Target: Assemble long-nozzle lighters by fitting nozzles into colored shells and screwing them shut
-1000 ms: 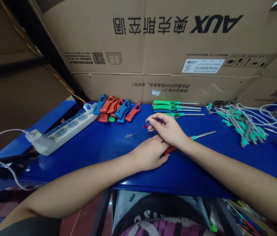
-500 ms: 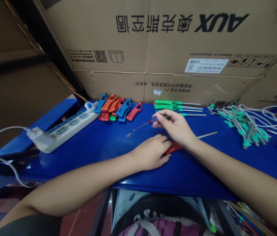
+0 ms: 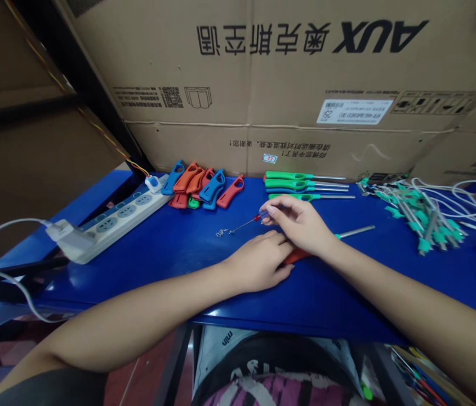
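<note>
My right hand (image 3: 301, 224) pinches the clear handle of a thin screwdriver (image 3: 245, 225), which slants down to the left. Its tip is just right of a small pile of screws (image 3: 221, 232) on the blue table; whether a screw sits on the tip is too small to tell. Closed over an orange stick lighter (image 3: 297, 257), my left hand (image 3: 261, 262) rests on the tabletop. The lighter's metal tube (image 3: 356, 231) sticks out to the right beyond my right wrist, and much of its body is hidden by both hands.
Loose red, orange, blue and green handle shells (image 3: 212, 189) lie at the back left, beside a power strip (image 3: 125, 214). Lighters with green handles (image 3: 288, 184) lie at the back middle. Metal tubes with teal ends (image 3: 423, 217) and white cables (image 3: 474, 203) are at right. A large carton (image 3: 263, 118) stands behind.
My right hand has come slightly down toward me with the screwdriver, its tip now lower and just beside the screws. My left hand and the orange lighter have stayed in place.
</note>
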Demonstrator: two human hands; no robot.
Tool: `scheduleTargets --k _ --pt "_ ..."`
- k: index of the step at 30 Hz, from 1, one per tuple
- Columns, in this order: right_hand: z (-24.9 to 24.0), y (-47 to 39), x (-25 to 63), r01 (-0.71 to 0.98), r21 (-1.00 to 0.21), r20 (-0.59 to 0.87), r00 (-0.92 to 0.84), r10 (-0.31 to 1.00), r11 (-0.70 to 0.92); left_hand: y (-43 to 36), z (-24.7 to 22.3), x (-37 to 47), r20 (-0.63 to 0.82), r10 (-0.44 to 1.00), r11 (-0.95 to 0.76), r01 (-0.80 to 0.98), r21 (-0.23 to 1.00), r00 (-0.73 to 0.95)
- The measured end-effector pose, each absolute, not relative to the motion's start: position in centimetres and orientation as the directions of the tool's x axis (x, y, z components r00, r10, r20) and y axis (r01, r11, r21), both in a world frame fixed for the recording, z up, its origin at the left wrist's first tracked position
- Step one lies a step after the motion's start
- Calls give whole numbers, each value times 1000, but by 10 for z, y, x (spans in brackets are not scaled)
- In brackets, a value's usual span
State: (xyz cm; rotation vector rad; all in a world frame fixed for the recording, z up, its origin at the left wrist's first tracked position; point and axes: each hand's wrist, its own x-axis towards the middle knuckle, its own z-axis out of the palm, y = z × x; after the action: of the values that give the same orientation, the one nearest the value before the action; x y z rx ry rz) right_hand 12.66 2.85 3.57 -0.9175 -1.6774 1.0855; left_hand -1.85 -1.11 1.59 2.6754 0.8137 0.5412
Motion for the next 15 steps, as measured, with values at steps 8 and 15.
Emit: scheduleTargets --k 8,15 --pt "33 25 129 112 -933 304 -259 917 342 -11 16 -19 255 586 -796 485 363 769" --pt "39 25 140 39 -963 256 -159 954 265 -10 28 -20 221 596 -788 509 347 772"
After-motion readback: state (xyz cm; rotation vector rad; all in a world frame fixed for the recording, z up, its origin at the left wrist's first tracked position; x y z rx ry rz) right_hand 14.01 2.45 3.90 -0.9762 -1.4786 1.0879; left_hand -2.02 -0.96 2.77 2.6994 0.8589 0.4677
